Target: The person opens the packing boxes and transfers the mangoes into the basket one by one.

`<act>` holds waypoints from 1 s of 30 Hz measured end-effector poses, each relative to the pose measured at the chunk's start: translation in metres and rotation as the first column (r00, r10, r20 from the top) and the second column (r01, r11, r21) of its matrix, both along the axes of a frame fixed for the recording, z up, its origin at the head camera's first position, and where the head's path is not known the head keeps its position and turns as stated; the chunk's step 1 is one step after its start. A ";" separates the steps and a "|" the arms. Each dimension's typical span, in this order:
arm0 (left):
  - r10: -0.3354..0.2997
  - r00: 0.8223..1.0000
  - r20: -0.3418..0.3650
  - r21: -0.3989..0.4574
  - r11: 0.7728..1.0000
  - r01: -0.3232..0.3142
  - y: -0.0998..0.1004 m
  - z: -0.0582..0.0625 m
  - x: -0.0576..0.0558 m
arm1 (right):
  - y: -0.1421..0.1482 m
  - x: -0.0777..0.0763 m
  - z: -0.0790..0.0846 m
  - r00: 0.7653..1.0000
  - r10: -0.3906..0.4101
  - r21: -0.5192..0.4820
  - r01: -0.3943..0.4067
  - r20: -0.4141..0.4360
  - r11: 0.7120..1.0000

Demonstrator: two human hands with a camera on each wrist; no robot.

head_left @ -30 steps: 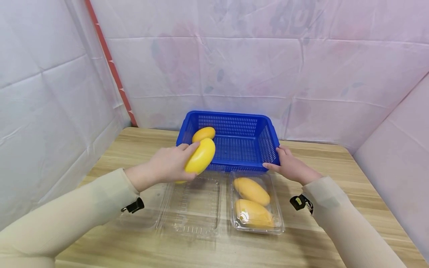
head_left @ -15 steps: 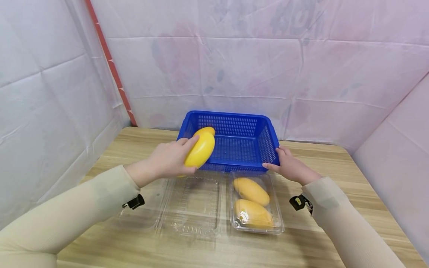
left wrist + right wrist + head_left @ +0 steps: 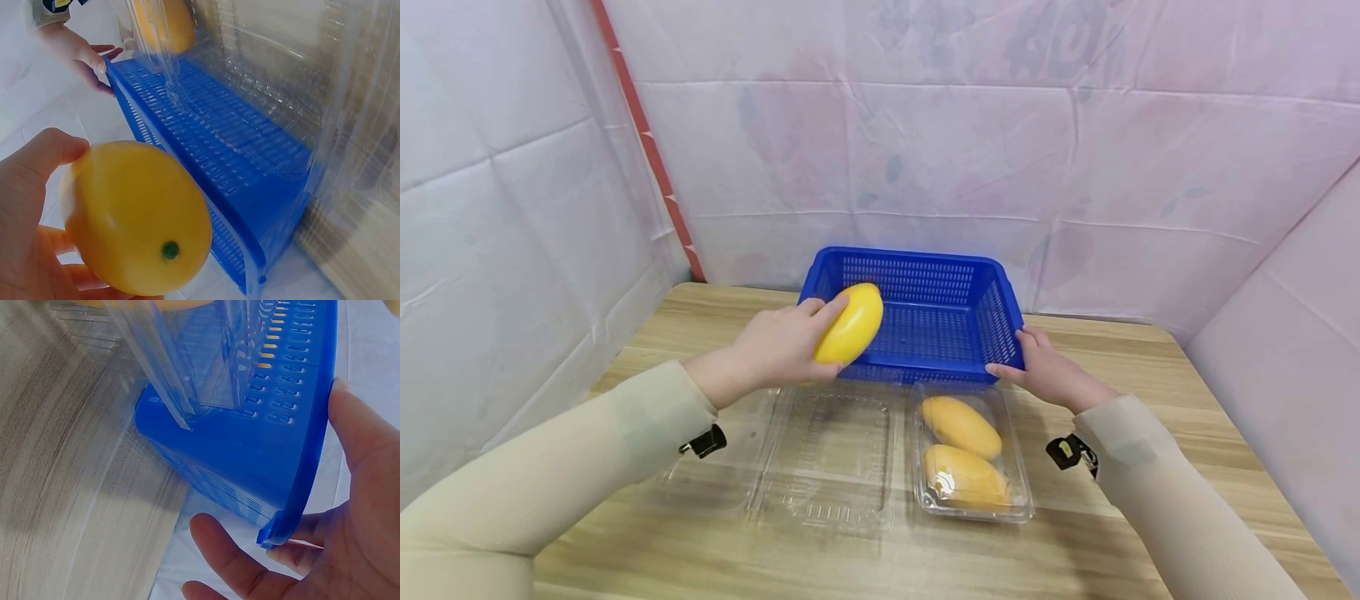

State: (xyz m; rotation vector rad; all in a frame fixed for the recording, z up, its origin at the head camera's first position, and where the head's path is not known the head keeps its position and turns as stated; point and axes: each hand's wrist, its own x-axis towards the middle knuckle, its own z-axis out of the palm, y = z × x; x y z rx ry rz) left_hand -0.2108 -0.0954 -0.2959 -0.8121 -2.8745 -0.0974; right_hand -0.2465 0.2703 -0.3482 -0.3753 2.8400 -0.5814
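Note:
A yellow mango is gripped in my left hand, thumb on one side and fingers on the other. It is held over the left front corner of the blue plastic basket. The left wrist view shows the same mango with its green stem dot facing the camera. My right hand holds the basket's right front corner. In the right wrist view the thumb lies on the basket rim, with fingers round the corner. The mango inside the basket is almost wholly hidden behind the held one.
An open clear plastic clamshell lies in front of the basket, its other half spread to the left. Right of it stands a closed clamshell with two mangoes. Fabric walls enclose the wooden table.
My left hand has carried the mango slightly farther away, over the basket's left front corner, and it now covers the mango inside. The right hand keeps its hold on the rim.

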 end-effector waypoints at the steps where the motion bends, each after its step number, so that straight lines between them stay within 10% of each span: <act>1: -0.002 1.000 -0.003 0.002 1.000 0.002 0.000 0.000 -0.001 | 0.000 0.000 0.000 1.000 -0.001 0.000 0.001 0.001 1.000; 30: 0.040 0.999 -0.017 0.035 0.999 -0.039 0.005 -0.002 -0.025 | 0.000 0.000 0.001 1.000 0.007 0.001 -0.007 -0.007 1.000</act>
